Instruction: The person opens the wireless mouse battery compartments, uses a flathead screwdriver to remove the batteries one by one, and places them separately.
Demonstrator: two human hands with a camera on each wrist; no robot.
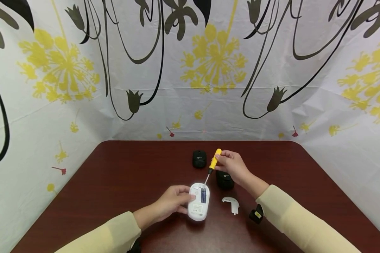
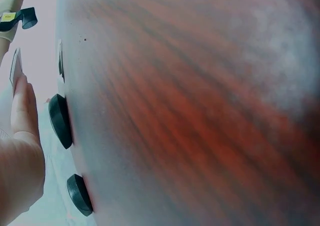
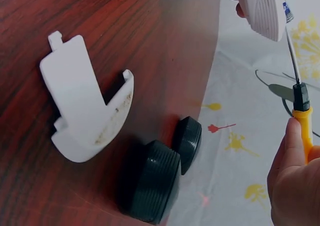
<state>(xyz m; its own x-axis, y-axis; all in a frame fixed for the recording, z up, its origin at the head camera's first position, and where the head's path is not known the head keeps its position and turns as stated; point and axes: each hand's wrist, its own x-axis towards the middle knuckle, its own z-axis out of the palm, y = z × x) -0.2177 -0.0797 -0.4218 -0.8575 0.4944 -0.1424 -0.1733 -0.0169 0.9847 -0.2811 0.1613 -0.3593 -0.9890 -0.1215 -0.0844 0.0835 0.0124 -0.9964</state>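
My left hand (image 1: 175, 201) grips a white computer mouse (image 1: 196, 212) by its side, underside facing up and lifted off the table. Its battery bay is uncovered, with a blue battery (image 1: 203, 195) inside. My right hand (image 1: 232, 166) holds a screwdriver (image 1: 213, 164) by its yellow handle, the metal shaft slanting down. The tip meets the upper end of the bay; whether it touches the battery I cannot tell. In the right wrist view the white battery cover (image 3: 80, 90) lies on the table. The left wrist view catches part of my left hand (image 2: 22, 151) holding the mouse's edge.
Two black mice lie on the dark red-brown table (image 1: 139, 168): one black mouse (image 1: 199, 159) farther back, the other black mouse (image 1: 225, 181) under my right hand. A patterned white curtain (image 1: 177, 70) hangs behind the table. A black strap device (image 1: 256, 214) sits at my right wrist.
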